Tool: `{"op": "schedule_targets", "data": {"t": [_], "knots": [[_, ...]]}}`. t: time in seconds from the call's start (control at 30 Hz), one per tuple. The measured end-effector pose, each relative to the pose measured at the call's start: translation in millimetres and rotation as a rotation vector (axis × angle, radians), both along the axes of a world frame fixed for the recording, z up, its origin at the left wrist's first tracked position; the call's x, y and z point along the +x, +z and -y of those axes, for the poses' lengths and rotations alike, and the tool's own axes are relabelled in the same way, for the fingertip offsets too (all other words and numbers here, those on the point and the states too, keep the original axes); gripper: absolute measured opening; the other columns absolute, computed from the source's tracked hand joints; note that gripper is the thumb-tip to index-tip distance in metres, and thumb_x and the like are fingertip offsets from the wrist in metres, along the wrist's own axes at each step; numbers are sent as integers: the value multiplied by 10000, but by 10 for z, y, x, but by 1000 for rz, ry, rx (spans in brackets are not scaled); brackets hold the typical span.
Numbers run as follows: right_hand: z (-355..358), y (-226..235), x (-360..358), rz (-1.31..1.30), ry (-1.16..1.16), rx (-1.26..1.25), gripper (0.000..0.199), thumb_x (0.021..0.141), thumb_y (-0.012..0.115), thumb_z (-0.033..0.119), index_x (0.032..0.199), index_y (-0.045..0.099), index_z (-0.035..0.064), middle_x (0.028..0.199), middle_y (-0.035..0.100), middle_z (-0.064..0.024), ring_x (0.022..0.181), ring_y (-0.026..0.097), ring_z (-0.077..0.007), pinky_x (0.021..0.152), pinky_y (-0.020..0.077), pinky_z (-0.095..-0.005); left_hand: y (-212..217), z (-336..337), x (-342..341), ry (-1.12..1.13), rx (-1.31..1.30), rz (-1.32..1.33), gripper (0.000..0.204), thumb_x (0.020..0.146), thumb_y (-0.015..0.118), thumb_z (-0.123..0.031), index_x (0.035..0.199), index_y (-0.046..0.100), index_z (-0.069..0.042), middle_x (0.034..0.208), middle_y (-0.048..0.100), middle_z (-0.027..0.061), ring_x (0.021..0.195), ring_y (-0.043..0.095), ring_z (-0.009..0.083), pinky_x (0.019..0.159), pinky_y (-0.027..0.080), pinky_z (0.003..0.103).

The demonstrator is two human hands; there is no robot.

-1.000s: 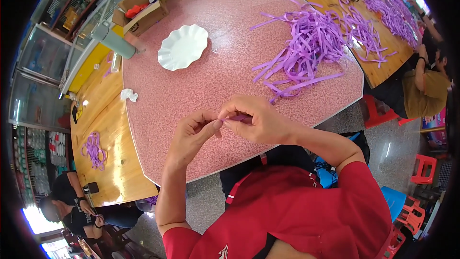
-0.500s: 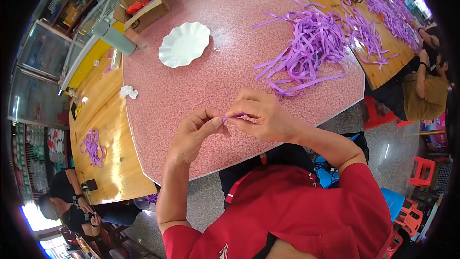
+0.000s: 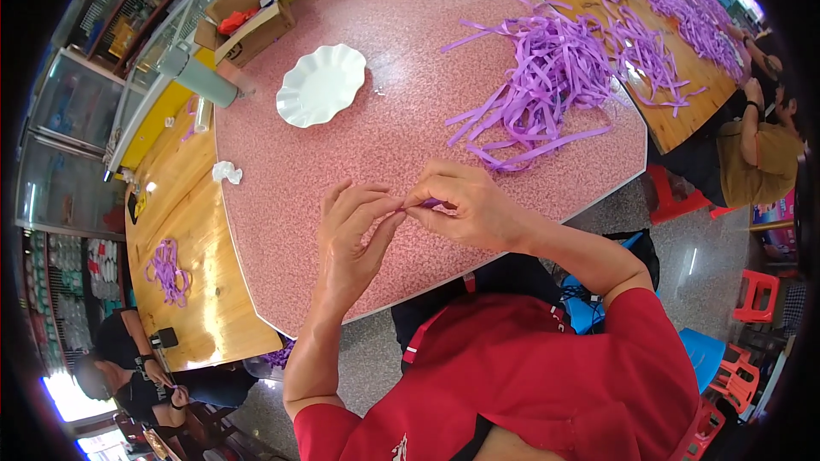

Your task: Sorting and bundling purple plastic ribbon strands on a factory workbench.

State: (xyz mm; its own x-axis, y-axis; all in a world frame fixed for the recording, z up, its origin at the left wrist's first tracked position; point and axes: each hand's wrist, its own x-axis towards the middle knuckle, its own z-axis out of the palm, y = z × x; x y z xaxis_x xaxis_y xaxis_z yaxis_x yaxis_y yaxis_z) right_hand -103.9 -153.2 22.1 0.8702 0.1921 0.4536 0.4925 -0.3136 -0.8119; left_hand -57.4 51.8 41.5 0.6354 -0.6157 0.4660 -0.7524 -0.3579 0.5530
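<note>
Purple strip (image 3: 430, 203) pinched between left hand (image 3: 354, 235), right hand (image 3: 465, 205), one white plate (image 3: 320, 85)

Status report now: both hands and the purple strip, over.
Left hand and right hand pinching one purple strip, fingertips together. Strip pile apart on pink table. Nothing between hands and pile.

Red short-sleeved shirt (image 3: 547, 376), bare forearms

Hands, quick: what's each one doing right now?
Left hand: fingertips pinched on the purple strip.
Right hand: closed on the same strip.
</note>
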Motion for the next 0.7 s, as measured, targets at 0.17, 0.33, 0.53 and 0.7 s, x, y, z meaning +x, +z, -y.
{"op": "schedule_targets", "data": {"t": [0.17,0.33,0.53,0.7], "knots": [[22,7,-4,-48,24,27,123,849,710,36,963,680,0,871,596,-74,746,602,-169,600,468,-288,-15,-1,6,-9,21,-17,184,795,758,-62,963,682,-65,959,670,63,1029,637,241,1031,384,476],[39,24,-15,-110,63,62,127,833,703,86,924,668,5,857,601,-107,736,607,-246,633,472,-348,13,-9,12,-68,30,-98,162,800,747,-46,931,652,-56,951,667,80,1041,631,255,1021,399,468],[59,-26,22,-142,103,17,130,844,699,120,899,681,4,806,603,-109,704,594,-239,620,452,-348,-22,-53,-4,-74,26,-298,137,821,722,-37,909,618,-39,992,657,109,1016,623,263,956,447,404],[277,-70,147,-247,139,101,103,862,722,89,941,705,25,788,597,-22,714,557,-102,612,425,-260,-143,-268,28,-139,-193,-802,99,918,656,-101,945,583,-40,1023,638,92,989,598,214,908,452,367]]}}
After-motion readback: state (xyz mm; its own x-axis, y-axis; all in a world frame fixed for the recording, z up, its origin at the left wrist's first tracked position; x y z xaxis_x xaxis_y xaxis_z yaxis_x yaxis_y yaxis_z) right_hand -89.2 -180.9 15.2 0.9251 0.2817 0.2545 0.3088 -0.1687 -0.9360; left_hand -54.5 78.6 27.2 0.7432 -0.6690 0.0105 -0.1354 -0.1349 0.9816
